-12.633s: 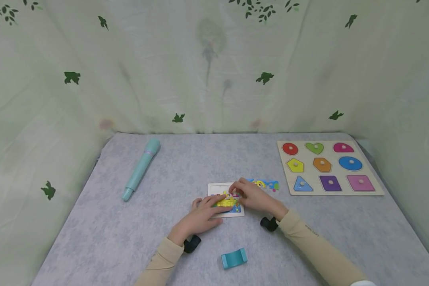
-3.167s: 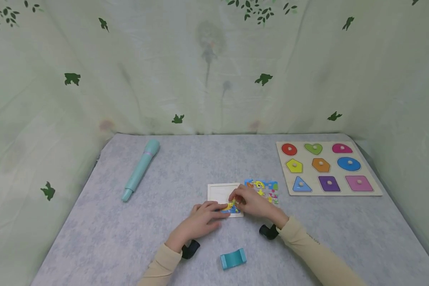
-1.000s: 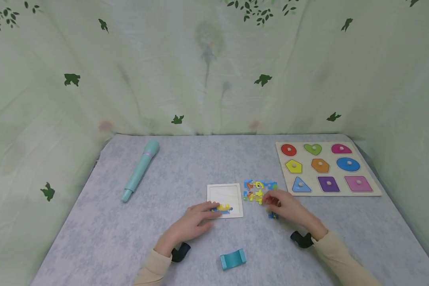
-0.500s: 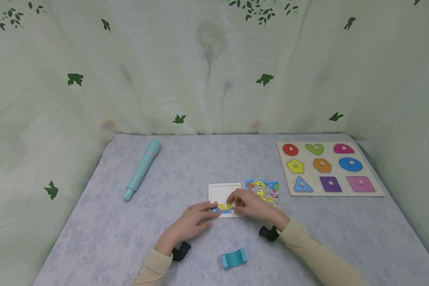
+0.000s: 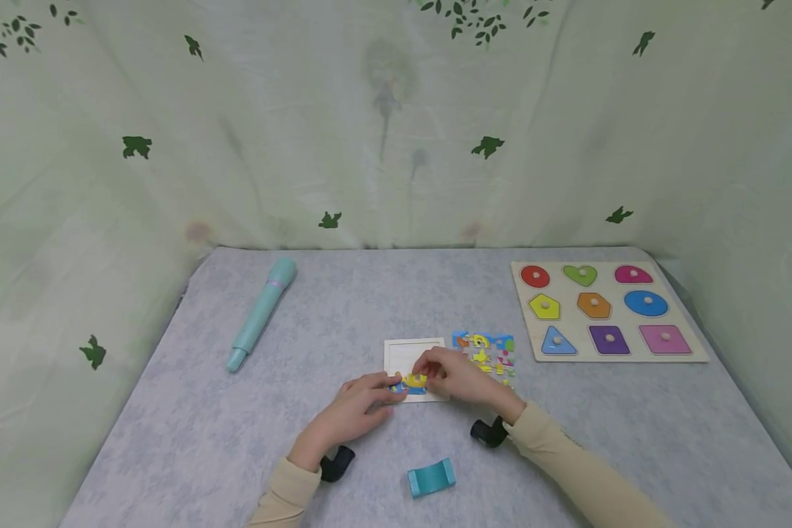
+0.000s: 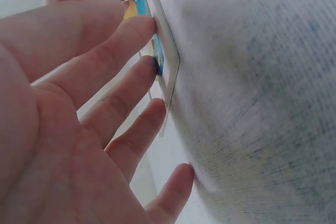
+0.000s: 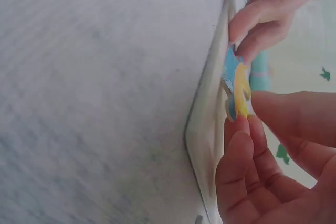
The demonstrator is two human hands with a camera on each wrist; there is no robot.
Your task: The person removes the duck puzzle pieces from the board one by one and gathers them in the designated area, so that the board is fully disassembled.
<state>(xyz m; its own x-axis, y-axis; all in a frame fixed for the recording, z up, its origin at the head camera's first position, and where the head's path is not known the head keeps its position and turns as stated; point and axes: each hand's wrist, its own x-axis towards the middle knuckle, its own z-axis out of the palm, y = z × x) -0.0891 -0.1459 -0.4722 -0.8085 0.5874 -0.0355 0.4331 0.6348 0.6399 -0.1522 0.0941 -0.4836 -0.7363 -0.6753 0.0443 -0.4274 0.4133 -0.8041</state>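
A small white puzzle tray (image 5: 401, 354) lies mid-table, with blue and yellow jigsaw pieces (image 5: 414, 382) along its near side. My left hand (image 5: 350, 409) has its fingers extended over the tray's near left corner; in the left wrist view its fingertips touch the rim and pieces. From the right, my right hand (image 5: 460, 375) reaches over the tray. Its thumb and fingers pinch the end of a blue and yellow puzzle piece (image 7: 239, 90), as the right wrist view shows. More colourful pieces (image 5: 480, 342) lie in rows right of the tray, partly hidden behind the right hand.
A wooden shape board (image 5: 570, 348) with knobbed shapes stands at the back right. To the left lies a long mint-green tube (image 5: 257, 323). A small teal curved block (image 5: 432, 479) is near the front. Patterned fabric (image 5: 396, 147) walls the table's back and sides.
Pieces have left the tray from the upper rows down and now lie to its right. Within the last second my right hand has moved from those pieces back to the tray; the left stayed.
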